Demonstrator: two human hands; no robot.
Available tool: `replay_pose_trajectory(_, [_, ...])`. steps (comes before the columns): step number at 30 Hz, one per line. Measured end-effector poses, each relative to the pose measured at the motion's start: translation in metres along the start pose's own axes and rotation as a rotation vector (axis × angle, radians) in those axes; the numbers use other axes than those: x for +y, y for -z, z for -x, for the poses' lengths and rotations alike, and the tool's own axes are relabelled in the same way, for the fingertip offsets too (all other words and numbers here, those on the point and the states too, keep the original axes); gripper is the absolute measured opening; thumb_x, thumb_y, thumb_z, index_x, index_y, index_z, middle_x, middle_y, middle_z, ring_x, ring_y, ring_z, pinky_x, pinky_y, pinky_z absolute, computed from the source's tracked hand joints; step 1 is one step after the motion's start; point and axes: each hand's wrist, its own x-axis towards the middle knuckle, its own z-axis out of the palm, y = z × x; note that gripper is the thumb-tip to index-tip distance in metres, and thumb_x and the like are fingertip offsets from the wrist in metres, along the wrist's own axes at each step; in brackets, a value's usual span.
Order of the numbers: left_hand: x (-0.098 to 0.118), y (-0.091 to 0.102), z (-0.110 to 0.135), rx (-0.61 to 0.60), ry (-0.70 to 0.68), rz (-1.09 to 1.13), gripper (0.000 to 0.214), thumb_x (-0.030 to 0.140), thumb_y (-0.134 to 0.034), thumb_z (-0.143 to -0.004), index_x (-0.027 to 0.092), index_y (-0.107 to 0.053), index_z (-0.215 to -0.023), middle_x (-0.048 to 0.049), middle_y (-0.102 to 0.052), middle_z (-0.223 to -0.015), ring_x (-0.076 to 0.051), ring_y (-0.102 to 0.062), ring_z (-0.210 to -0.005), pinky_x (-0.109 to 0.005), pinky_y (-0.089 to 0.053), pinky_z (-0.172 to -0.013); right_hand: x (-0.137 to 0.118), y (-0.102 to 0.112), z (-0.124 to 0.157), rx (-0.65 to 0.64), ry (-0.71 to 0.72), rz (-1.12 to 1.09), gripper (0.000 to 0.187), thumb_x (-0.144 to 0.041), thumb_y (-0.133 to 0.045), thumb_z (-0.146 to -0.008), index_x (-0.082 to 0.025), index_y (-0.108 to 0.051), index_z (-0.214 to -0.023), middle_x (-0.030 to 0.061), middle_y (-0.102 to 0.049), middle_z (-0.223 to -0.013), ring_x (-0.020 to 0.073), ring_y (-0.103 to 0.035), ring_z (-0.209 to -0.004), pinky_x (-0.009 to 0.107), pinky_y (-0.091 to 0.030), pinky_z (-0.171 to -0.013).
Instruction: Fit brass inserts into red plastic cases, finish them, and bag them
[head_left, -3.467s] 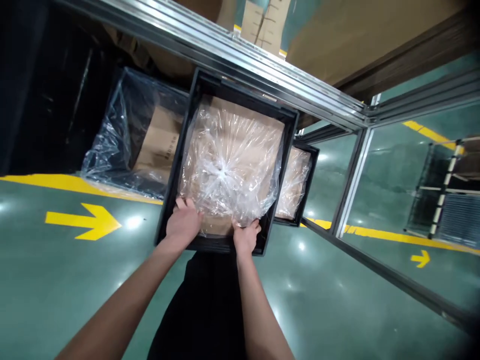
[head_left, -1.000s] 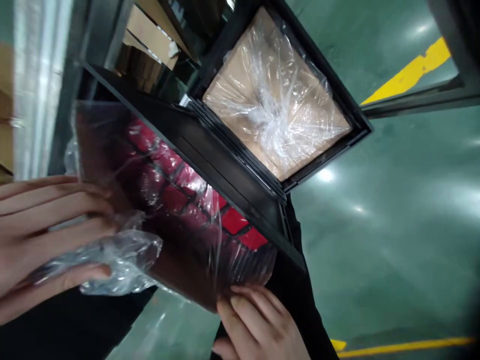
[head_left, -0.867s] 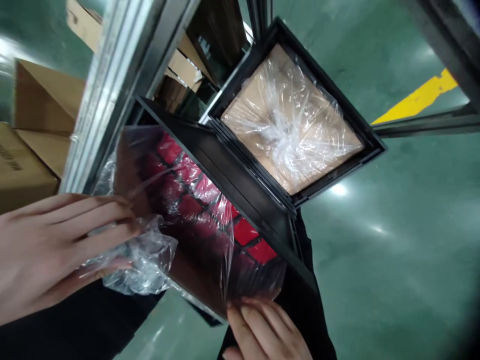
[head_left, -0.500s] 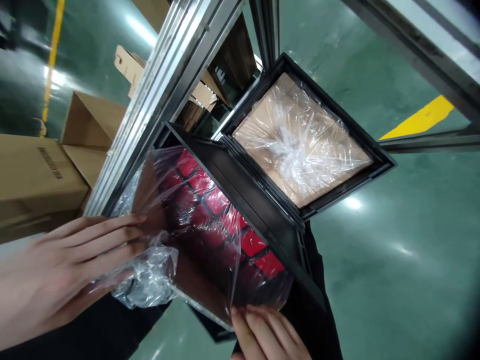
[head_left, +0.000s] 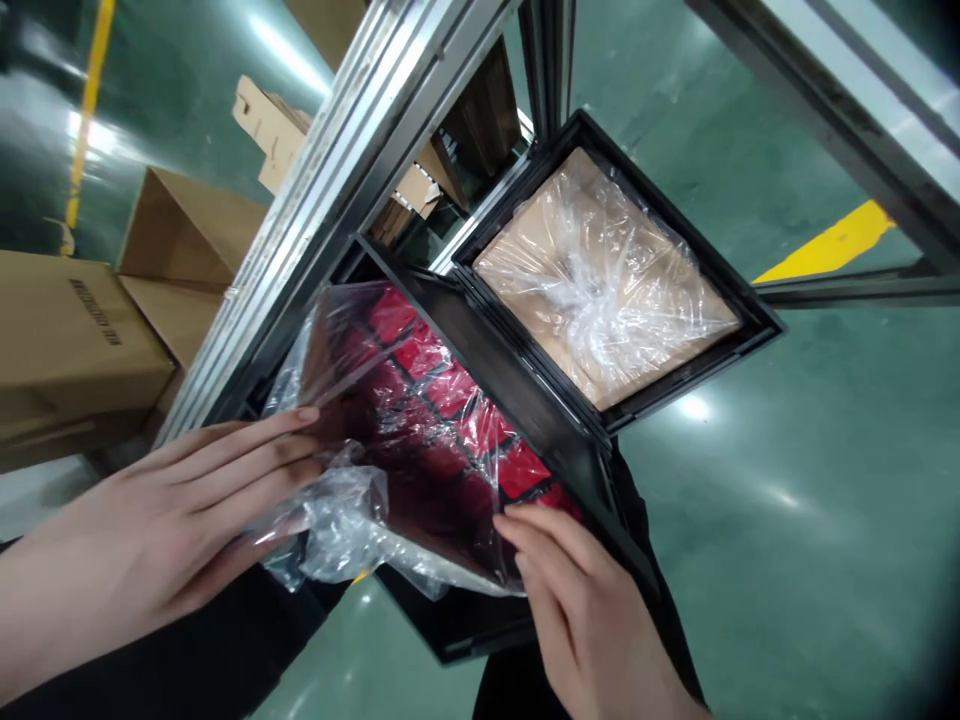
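Note:
A clear plastic bag [head_left: 349,510] lines a cardboard box that sits in an open black crate [head_left: 480,635]. Under the film, red pieces [head_left: 457,395] are set in rows between dark dividers. On the left, my left hand [head_left: 214,500] has straight fingers over the bag's bunched edge, the thumb mostly hidden below, pinching the film. My right hand [head_left: 589,590] is closed at the near corner, with film between thumb and fingertips. What exactly the red pieces are cannot be made out.
Beyond stands another black crate [head_left: 694,395] with a brown board under gathered clear film [head_left: 600,310]. Metal frame rails [head_left: 300,220] run along the left and top right. Cardboard boxes [head_left: 75,350] stand on the green floor to the left.
My right hand has moved up and inward along the film, showing more of itself. My left hand has shifted slightly right. The view has moved a little.

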Motion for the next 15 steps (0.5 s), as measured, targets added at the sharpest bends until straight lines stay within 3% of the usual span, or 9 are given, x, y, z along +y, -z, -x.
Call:
replay_pose_trajectory(2, [-0.014,0.007,0.005,-0.156,-0.185,-0.151,0.054,0.051,-0.059,-0.096,0.038,-0.052,-0.148,0.0068,-0.061,-0.146,-0.028,-0.058,-0.134,-0.055,-0.059,-0.098,-0.01,-0.003,-0.036,0.001,-0.011,-0.104,0.039,-0.013,-0.043,-0.1,-0.022,-0.066,-0.131,0.0063,-0.07,-0.129,0.0175,-0.067,-0.12,0.031,-0.056,-0.105])
replay_pose_trajectory(4, [-0.016,0.01,0.003,-0.143,-0.25,-0.222,0.054,0.053,-0.058,-0.097,0.033,-0.054,-0.147,0.0042,-0.061,-0.147,-0.028,-0.054,-0.14,-0.052,-0.062,-0.095,-0.021,-0.011,-0.079,-0.026,-0.011,-0.228,0.034,-0.015,-0.043,-0.103,-0.022,-0.068,-0.125,0.0036,-0.071,-0.127,0.0154,-0.066,-0.12,0.03,-0.052,-0.109])
replay_pose_trajectory(6, [-0.005,0.007,-0.004,-0.119,-0.22,-0.211,0.047,0.05,-0.056,-0.099,0.03,-0.059,-0.142,0.0024,-0.062,-0.146,-0.028,-0.05,-0.143,-0.05,-0.061,-0.099,-0.03,-0.021,-0.125,-0.094,-0.058,-0.304,0.028,-0.024,-0.046,-0.105,-0.021,-0.068,-0.121,0.0023,-0.074,-0.121,0.0154,-0.068,-0.114,0.031,-0.052,-0.105])
replay_pose_trajectory(8, [0.016,-0.003,-0.013,-0.098,-0.133,-0.18,0.045,0.042,-0.053,-0.102,0.028,-0.056,-0.145,-0.001,-0.058,-0.151,-0.029,-0.044,-0.148,-0.05,-0.054,-0.111,-0.036,-0.03,-0.166,-0.265,-0.136,-0.331,0.033,-0.04,-0.045,-0.107,-0.019,-0.069,-0.115,0.0035,-0.076,-0.11,0.0173,-0.072,-0.104,0.032,-0.055,-0.096])
replay_pose_trajectory(10, [0.041,-0.018,-0.017,-0.022,0.005,-0.142,0.053,0.031,-0.051,-0.103,0.029,-0.043,-0.155,-0.0053,-0.047,-0.16,-0.031,-0.038,-0.15,-0.054,-0.042,-0.121,-0.042,-0.038,-0.196,-0.397,-0.17,-0.275,0.046,-0.053,-0.042,-0.106,-0.015,-0.069,-0.106,0.0058,-0.077,-0.101,0.019,-0.072,-0.095,0.032,-0.056,-0.087])
replay_pose_trajectory(13, [0.072,-0.045,-0.007,0.17,0.262,-0.01,0.069,0.024,-0.055,-0.101,0.026,-0.023,-0.162,-0.0121,-0.045,-0.159,-0.032,-0.039,-0.15,-0.054,-0.04,-0.121,-0.051,-0.051,-0.219,-0.345,-0.16,0.074,0.034,-0.043,-0.048,-0.105,-0.014,-0.063,-0.108,0.0105,-0.075,-0.101,0.0227,-0.072,-0.096,0.032,-0.054,-0.083])
replay_pose_trajectory(15, [0.075,-0.066,0.009,0.309,0.473,0.136,0.069,0.026,-0.055,-0.1,0.026,-0.022,-0.161,-0.0147,-0.05,-0.154,-0.032,-0.046,-0.145,-0.053,-0.046,-0.118,-0.059,-0.061,-0.222,-0.315,-0.125,0.411,0.022,-0.027,-0.049,-0.103,-0.012,-0.059,-0.116,0.0148,-0.075,-0.105,0.0248,-0.072,-0.098,0.031,-0.054,-0.083])
